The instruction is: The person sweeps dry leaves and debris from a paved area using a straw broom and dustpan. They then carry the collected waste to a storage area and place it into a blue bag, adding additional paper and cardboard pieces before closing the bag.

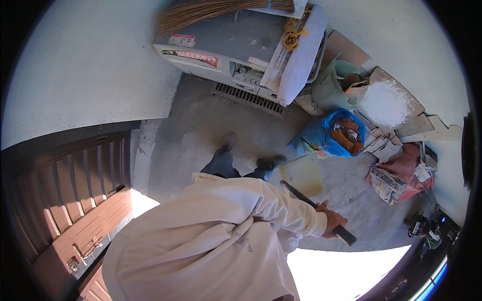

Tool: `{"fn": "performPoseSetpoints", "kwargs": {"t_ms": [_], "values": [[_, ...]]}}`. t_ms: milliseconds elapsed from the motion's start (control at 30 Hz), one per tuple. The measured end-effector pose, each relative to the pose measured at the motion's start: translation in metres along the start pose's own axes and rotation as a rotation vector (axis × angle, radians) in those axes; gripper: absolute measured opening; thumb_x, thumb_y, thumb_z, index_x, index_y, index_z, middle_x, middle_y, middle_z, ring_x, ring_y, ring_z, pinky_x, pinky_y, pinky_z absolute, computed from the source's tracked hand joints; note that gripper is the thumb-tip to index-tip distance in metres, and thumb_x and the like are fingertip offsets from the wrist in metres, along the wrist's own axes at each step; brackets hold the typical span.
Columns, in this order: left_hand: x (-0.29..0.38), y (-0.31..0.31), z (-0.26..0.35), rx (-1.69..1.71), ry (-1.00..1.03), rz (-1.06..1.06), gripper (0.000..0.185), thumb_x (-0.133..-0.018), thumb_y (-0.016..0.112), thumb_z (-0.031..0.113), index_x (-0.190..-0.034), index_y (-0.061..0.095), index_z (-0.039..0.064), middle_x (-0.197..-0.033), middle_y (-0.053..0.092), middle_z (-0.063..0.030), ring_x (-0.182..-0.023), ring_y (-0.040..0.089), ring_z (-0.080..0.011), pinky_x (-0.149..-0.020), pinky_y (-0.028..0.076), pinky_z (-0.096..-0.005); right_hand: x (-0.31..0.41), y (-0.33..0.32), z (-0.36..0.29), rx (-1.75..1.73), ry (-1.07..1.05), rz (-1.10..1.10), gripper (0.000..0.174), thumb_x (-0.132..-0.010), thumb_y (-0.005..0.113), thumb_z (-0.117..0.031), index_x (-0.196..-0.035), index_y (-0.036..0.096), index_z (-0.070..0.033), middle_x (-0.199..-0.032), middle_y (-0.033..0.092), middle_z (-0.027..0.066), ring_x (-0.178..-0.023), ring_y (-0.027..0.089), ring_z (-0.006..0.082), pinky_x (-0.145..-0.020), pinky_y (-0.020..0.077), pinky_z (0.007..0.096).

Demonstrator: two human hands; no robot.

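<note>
My left hand (333, 223) is wrapped around a dark, straight bar (301, 195). The bar slants across the view, its blunt lower end (346, 236) projecting past the fingers. A loose off-white sleeve (290, 214) covers that arm to the wrist. My right hand is out of view; a fold of pale cloth (290, 240) shows below the left cuff. Beneath the bar lies a thin yellowish sheet (305, 177) on the concrete floor (188, 113). My shoes, one at the left (228, 140) and one at the right (272, 161), stand on the concrete.
A grey generator (226, 37) by the wall bears a stick broom (214, 13), rolled paper (301, 60) and yellow rope (290, 35). To its right are a blue rubbish bag (312, 135), cardboard with white powder (386, 103) and reddish sacks (404, 165). A brown metal gate (71, 188) is at left.
</note>
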State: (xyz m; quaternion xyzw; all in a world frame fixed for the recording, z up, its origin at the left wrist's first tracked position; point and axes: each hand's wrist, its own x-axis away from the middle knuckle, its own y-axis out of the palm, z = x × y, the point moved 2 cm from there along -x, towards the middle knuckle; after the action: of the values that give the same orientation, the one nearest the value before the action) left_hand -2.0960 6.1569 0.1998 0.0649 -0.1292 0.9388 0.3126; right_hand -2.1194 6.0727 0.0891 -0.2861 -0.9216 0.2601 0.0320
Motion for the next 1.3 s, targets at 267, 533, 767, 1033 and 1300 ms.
{"fn": "performPoseSetpoints", "kwargs": {"t_ms": [267, 533, 767, 1033, 1300], "values": [[0.126, -0.091, -0.108, 0.222, 0.129, 0.798, 0.019, -0.069, 0.072, 0.018, -0.07, 0.054, 0.011, -0.061, 0.059, -0.008, -0.06, 0.062, -0.0304, -0.053, 0.042, -0.041, 0.134, 0.115, -0.069, 0.024, -0.362, -0.712, 0.027, -0.078, 0.076, -0.024, -0.088, 0.061, -0.004, -0.086, 0.064, 0.0075, -0.083, 0.061, 0.0196, -0.074, 0.0489, 0.0389], [0.263, -0.144, -0.276, -0.063, -0.117, 0.876, 0.019, -0.076, 0.07, 0.013, -0.073, 0.051, 0.007, -0.07, 0.059, -0.0112, -0.068, 0.06, -0.029, -0.061, 0.046, -0.0379, 0.182, 0.058, 0.036, 0.302, 0.052, -0.933, 0.031, -0.077, 0.074, -0.025, -0.096, 0.063, -0.003, -0.093, 0.067, 0.0098, -0.088, 0.064, 0.022, -0.078, 0.05, 0.0379], [0.329, -0.219, -0.46, -0.124, -0.219, 1.151, 0.017, -0.072, 0.069, 0.012, -0.084, 0.059, 0.005, -0.076, 0.059, -0.0077, -0.066, 0.056, -0.0213, -0.06, 0.048, -0.0353, 0.192, -0.078, 0.172, 0.348, 0.433, -0.748, 0.019, -0.075, 0.074, -0.017, -0.081, 0.066, -0.001, -0.076, 0.068, 0.009, -0.072, 0.066, 0.0175, -0.068, 0.0528, 0.0311], [0.425, -0.325, -0.686, 0.751, -0.425, 1.245, 0.022, -0.074, 0.059, -0.004, -0.091, 0.063, 0.01, -0.081, 0.061, -0.0003, -0.071, 0.055, -0.0138, -0.062, 0.049, -0.0325, 0.216, -0.122, 0.147, 0.687, 0.469, -0.658, 0.018, -0.075, 0.075, -0.025, -0.083, 0.07, -0.009, -0.083, 0.07, 0.0075, -0.079, 0.067, 0.0216, -0.073, 0.0526, 0.0322], [0.498, -0.374, -0.718, 0.625, -0.729, 1.444, 0.039, -0.071, 0.075, 0.001, -0.107, 0.065, 0.013, -0.1, 0.066, -0.0079, -0.086, 0.065, -0.0237, -0.069, 0.054, -0.0363, 0.201, -0.079, 0.095, 0.718, 0.505, -0.679, 0.028, -0.076, 0.071, -0.034, -0.089, 0.069, -0.009, -0.092, 0.069, 0.0119, -0.09, 0.065, 0.0304, -0.081, 0.0506, 0.0375]]}}
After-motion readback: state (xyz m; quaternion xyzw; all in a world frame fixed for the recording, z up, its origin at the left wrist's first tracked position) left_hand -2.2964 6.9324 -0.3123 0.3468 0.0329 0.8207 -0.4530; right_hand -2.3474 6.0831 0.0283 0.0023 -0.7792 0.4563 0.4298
